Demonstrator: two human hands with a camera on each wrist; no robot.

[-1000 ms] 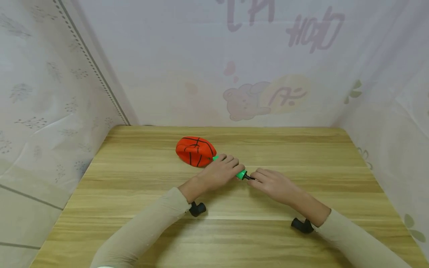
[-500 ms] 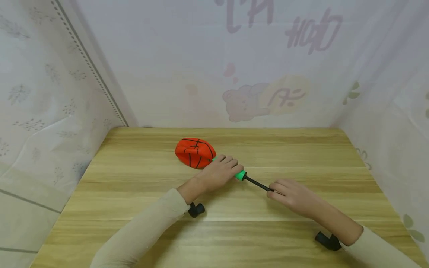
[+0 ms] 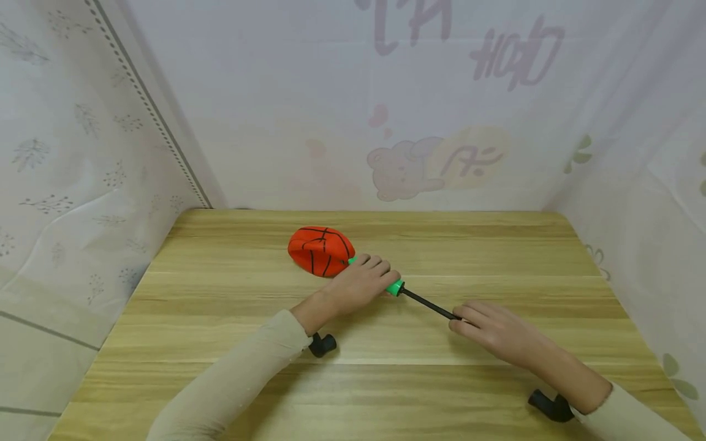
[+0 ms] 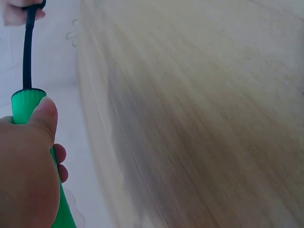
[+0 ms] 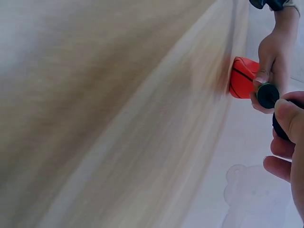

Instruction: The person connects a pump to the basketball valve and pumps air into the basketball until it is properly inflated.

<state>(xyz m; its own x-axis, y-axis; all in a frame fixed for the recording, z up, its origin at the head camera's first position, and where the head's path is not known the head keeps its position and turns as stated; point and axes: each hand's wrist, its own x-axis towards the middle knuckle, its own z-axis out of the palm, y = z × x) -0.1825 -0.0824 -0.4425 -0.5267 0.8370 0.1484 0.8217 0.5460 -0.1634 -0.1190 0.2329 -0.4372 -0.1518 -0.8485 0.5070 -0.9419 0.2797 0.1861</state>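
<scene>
A half-deflated orange-red basketball (image 3: pixel 320 251) with black lines lies dented on the table. Beside it my left hand (image 3: pixel 357 285) grips the green barrel of a hand pump (image 3: pixel 394 288), whose far end points at the ball's right side. Whether a needle sits in the ball cannot be made out. Out of the barrel's near end comes a long black rod (image 3: pixel 429 303). My right hand (image 3: pixel 493 329) holds the black handle (image 5: pixel 280 127) at the end of that rod, mostly hidden under the fingers in the head view. In the left wrist view, the thumb presses along the green barrel (image 4: pixel 27 102).
The wood-grain table (image 3: pixel 353 398) stretches out around both hands. Pale printed cloth (image 3: pixel 276 92) hangs behind it and along both sides. Black wrist-worn devices (image 3: pixel 322 345) jut out under each forearm.
My right hand has moved right and toward me, drawing the black rod far out of the barrel, mostly in the first half second. The left hand and ball stay in place.
</scene>
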